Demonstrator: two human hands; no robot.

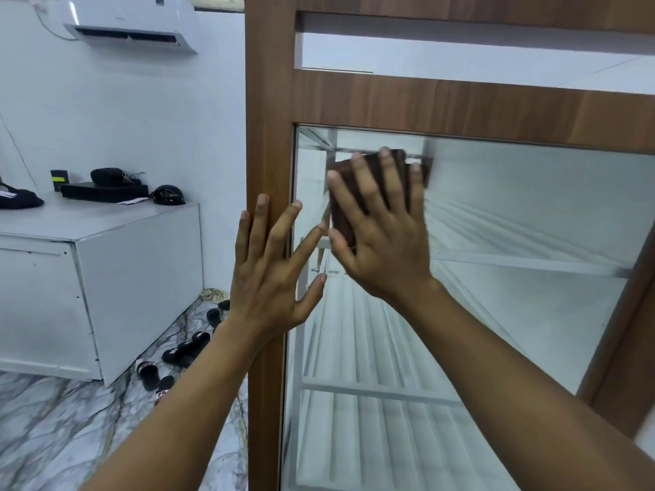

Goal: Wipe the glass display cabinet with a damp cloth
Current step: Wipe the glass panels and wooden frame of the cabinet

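Note:
The display cabinet has a brown wood frame (pixel 269 136) and a large glass pane (pixel 496 260) with white shelves behind it. My right hand (pixel 382 239) presses a folded dark brown cloth (pixel 342 210) flat against the upper left part of the glass, fingers spread and straight. The cloth shows between and beside the fingers. My left hand (pixel 273 274) lies open on the cabinet's left upright, fingers spread, its thumb and forefinger reaching over the edge of the glass.
A low white cupboard (pixel 117 285) stands to the left, with a black box (pixel 102 191), a helmet (pixel 168 195) and dark items on top. Several black sandals (pixel 184 352) lie on the marble floor beside it. An air conditioner (pixel 131 26) hangs on the wall.

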